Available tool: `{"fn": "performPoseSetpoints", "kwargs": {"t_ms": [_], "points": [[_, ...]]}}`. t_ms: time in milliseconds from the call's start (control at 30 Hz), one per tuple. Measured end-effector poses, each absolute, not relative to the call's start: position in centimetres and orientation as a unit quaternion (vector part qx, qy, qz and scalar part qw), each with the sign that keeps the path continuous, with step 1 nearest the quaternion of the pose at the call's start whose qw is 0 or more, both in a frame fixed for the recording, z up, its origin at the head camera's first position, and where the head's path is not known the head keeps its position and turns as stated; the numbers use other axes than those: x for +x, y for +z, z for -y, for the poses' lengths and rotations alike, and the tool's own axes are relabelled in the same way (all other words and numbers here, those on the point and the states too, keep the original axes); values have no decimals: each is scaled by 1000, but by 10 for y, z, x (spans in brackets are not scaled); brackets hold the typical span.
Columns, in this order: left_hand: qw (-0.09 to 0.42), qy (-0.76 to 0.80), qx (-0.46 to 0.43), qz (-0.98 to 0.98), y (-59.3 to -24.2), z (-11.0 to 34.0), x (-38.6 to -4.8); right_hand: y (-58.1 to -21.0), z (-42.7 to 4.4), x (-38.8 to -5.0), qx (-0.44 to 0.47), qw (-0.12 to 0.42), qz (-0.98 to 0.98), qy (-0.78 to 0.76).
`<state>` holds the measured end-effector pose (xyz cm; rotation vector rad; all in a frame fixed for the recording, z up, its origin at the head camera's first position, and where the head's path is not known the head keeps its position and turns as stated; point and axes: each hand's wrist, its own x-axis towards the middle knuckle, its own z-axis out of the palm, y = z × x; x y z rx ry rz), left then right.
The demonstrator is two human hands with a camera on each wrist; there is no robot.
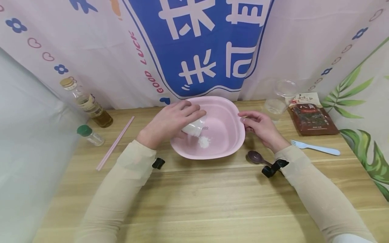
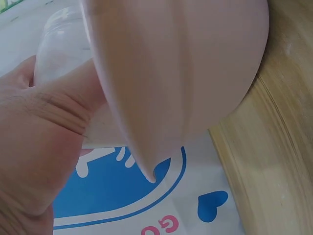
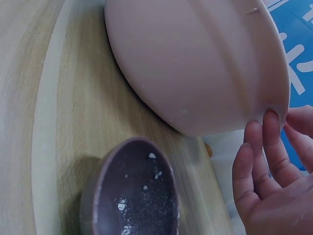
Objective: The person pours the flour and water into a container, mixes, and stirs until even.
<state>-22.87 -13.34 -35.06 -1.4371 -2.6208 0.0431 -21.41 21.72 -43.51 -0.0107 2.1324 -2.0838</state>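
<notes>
"Where is the pink basin [image 1: 222,116]?"

"On the bench [image 1: 209,199], between the two hands. The head view looks down into it, where a small heap of white powder [image 1: 204,142] lies on its floor. Both wrist views meet only its outer wall."

"And the left hand [image 1: 170,121]?"

"Its fingers are curled round a clear container [image 1: 193,129], tilted over the basin with its lower end near the powder. The left wrist view shows the thumb lying across the clear side, its tip hidden behind the basin's wall."

"The right hand [image 1: 262,130]?"

"Pinching the basin's rim. The right wrist view adds what the head view hides: fingertips set against the outer wall, just under the rim."

"Anything else from down there?"

"The dark purple spoon [image 3: 134,196], with white specks in its hollow that the head view can't make out. Only the head view has the blue fork [image 1: 317,147] by the brown packet [image 1: 313,118], and the pink chopsticks [image 1: 116,143] at left."
</notes>
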Motion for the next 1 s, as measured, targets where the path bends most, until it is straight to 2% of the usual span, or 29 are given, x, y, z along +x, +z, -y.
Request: {"fn": "performPoseSetpoints", "kwargs": {"t_ms": [700,1000], "points": [[72,-26,-475,877,-355,140,-231,-433,-217,-213,-10,75,-696,-714],[101,40,-510,853,-354,137,-232,-433,-216,-213,-11,79,-702,-708]]}}
